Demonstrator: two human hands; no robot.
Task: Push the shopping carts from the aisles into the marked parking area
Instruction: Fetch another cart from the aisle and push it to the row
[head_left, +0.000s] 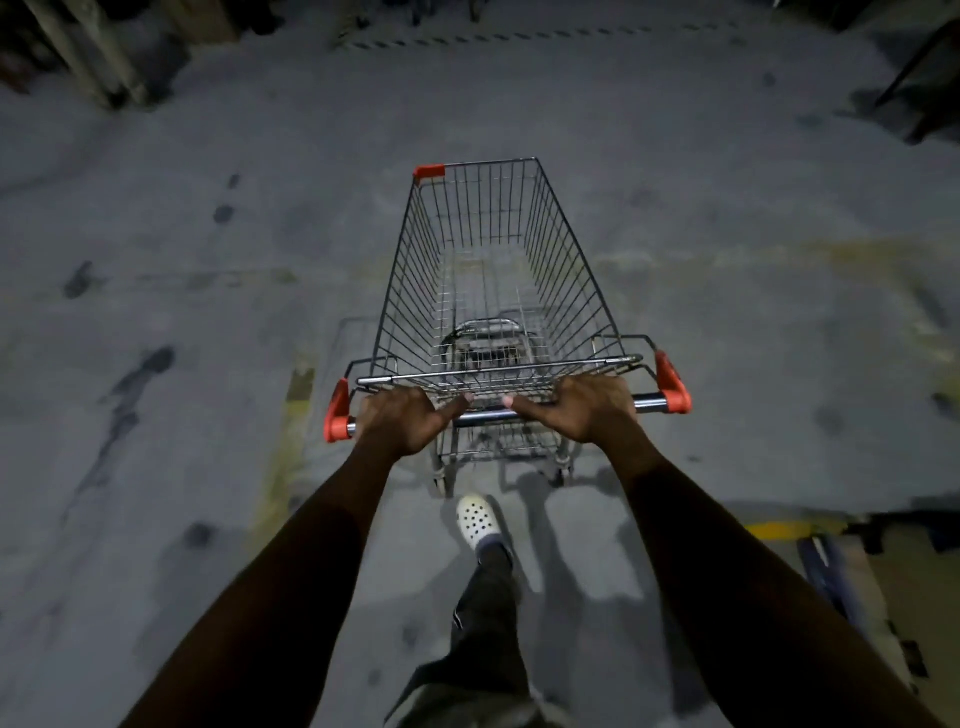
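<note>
A wire shopping cart (498, 291) stands at the centre of the frame on a stained concrete floor (182, 249), its basket holding nothing. The left hand (402, 421) and the right hand (582, 410) both grip the metal push bar (485, 415), fingers curled over it, thumbs pointing inward. Faded yellow floor markings (291, 447) run lower left of the cart. One white perforated clog (477, 521) shows below the bar.

- Floor (675, 171) is lying open ahead of the cart (493, 270) and wide to its left.
- Pillars (98, 57) are standing far left, a dark frame (919, 73) far right.
- Blurred clutter (831, 566) is narrowing the near right.
- Left hand (405, 421) and right hand (587, 410) are filling the handle (485, 417); short bare gap between thumbs.
</note>
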